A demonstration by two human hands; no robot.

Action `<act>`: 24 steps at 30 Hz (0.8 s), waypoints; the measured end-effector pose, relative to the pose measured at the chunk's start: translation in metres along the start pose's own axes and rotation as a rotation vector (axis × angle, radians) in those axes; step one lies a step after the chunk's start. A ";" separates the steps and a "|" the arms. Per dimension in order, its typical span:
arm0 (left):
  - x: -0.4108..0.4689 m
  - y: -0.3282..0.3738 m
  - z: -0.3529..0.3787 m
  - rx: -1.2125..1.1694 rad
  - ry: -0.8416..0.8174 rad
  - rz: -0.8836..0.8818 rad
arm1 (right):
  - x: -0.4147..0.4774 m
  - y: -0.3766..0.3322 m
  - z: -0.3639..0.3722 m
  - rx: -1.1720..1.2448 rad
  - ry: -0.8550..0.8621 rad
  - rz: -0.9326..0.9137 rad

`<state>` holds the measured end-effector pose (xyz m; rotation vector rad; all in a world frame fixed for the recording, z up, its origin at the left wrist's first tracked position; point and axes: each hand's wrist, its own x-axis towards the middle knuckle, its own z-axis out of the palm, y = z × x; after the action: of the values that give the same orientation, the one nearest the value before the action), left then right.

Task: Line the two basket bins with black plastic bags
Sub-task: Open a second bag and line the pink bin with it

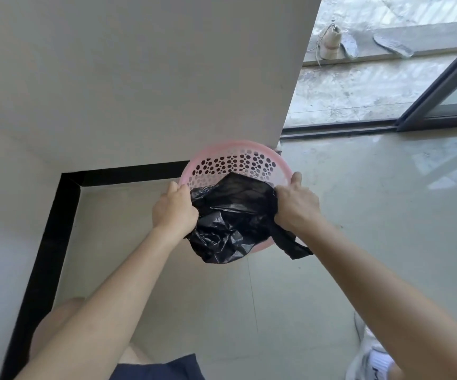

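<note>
On the pale tiled floor (331,215) stands one pink perforated basket bin (238,160); left hand (173,208) and right hand (297,204) both grip one black plastic bag (232,220) over it.

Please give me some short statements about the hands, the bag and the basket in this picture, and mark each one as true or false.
1. Both hands hold the black bag. True: the left hand and right hand grip it at either side.
2. The basket is blue. False: it is pink, with round holes in its wall.
3. The bag already lines the whole basket. False: it is crumpled over the near side only, and the far wall is bare.
4. The basket stands by a wall corner. True.
5. A second basket is in view. False: only one shows.
</note>
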<state>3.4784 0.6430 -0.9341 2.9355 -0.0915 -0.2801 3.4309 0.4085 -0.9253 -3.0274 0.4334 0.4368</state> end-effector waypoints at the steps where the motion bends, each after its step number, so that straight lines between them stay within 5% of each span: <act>1: -0.003 -0.003 -0.003 0.036 -0.025 0.016 | -0.002 -0.001 -0.005 -0.046 -0.026 -0.021; 5: -0.009 -0.007 -0.010 0.078 0.084 0.019 | 0.000 -0.002 -0.026 -0.014 -0.089 -0.091; 9: -0.002 0.000 -0.016 -0.090 0.287 -0.034 | -0.009 -0.032 -0.030 0.183 0.551 -0.254; 11: 0.005 0.005 -0.019 -0.291 0.285 -0.044 | -0.017 -0.053 -0.018 0.188 0.671 -0.494; 13: 0.012 0.013 -0.023 -0.506 0.283 -0.043 | -0.017 -0.068 0.007 0.047 0.468 -0.630; 16: 0.020 0.028 -0.035 -0.847 0.335 -0.095 | -0.010 -0.070 0.040 -0.273 -0.119 -0.617; 19: 0.032 0.038 -0.049 -1.147 0.379 -0.192 | -0.002 -0.063 0.045 -0.166 -0.447 -0.493; 21: 0.041 0.038 -0.059 -1.234 0.375 -0.222 | 0.002 -0.062 0.033 -0.063 -0.484 -0.466; 24: 0.053 0.037 -0.068 -1.213 0.354 -0.249 | -0.002 -0.059 0.014 0.196 -0.130 -0.489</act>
<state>3.5413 0.6154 -0.8712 1.7339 0.3651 0.1360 3.4421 0.4667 -0.9376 -2.7549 -0.2552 0.5102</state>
